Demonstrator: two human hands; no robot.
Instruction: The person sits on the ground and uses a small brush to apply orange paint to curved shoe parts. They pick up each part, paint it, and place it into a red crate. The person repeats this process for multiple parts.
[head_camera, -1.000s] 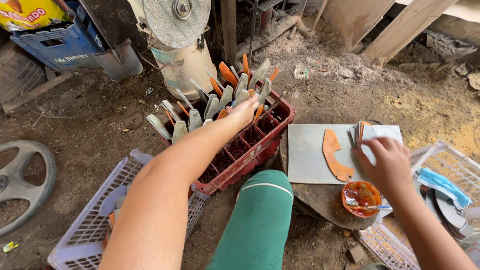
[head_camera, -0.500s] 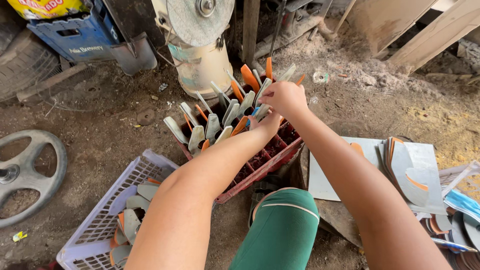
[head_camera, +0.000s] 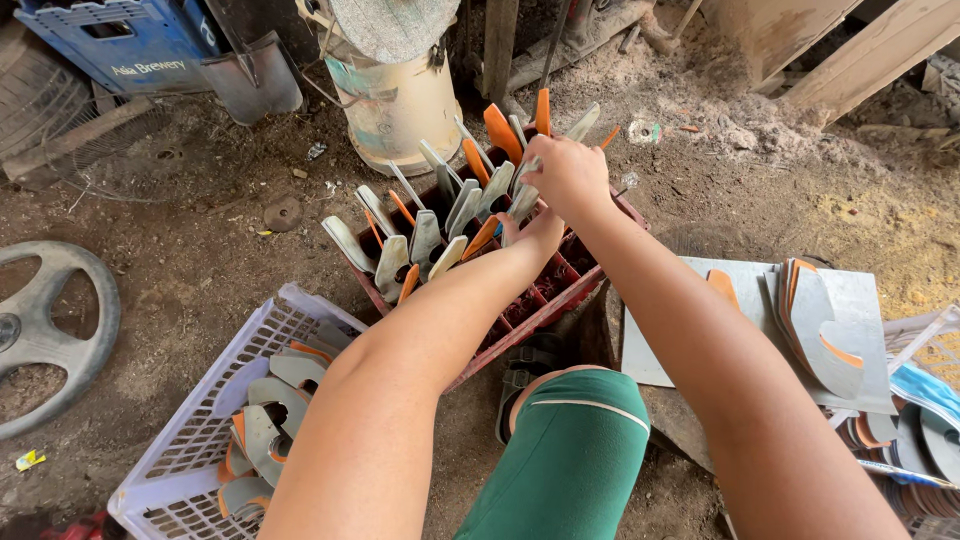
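- Our right hand (head_camera: 568, 172) is curled shut over the top of a grey sole-shaped piece (head_camera: 524, 198), pinching it where it stands upright in the red crate (head_camera: 560, 300).
- Our left hand (head_camera: 527, 232) lies just below and nearer to us than the right, almost touching it; we cannot tell whether its fingers are spread or gripping, since the right hand and the pieces cover them.
- Around both hands stand more grey and orange pieces (head_camera: 430, 225), upright and leaning in the crate's compartments.
- Under everything is a bare dirt floor (head_camera: 200, 260), with sawdust (head_camera: 790, 150) heaped beyond the right hand.
- Left of our left forearm sits a white plastic basket (head_camera: 190, 440) with grey and orange pieces lying flat in it.
- Right of our right forearm a grey board (head_camera: 860, 310) carries a stack of cut pieces (head_camera: 815, 325).
- Beyond the hands stands a cream bucket (head_camera: 405, 105); farther left, a blue crate (head_camera: 120, 45).
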